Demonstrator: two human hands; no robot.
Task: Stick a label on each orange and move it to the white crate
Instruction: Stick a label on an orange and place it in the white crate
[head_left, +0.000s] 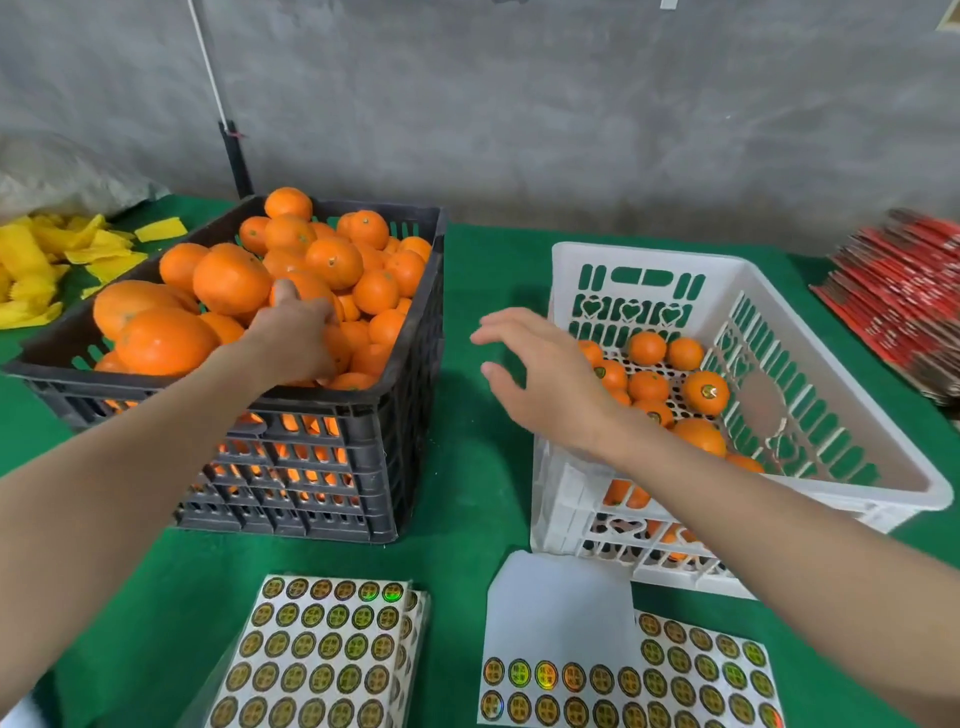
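A black crate (332, 467) on the left is heaped with unlabelled oranges (231, 280). My left hand (296, 332) reaches into it, fingers curled round an orange (311, 288) near the middle of the heap. The white crate (649, 255) on the right holds several oranges, and a few of them, such as one labelled orange (705, 393), show a round sticker. My right hand (545, 379) hovers at that crate's left rim, fingers spread and empty. Two sheets of round gold labels lie in front: a stack (322, 654) and a partly used sheet (685, 675).
Green cloth (478, 467) covers the table. Yellow foam fruit nets (47, 260) lie at the back left beside a grey sack (62, 176). A stack of red flat packaging (898, 306) sits at the far right. A grey concrete wall stands behind.
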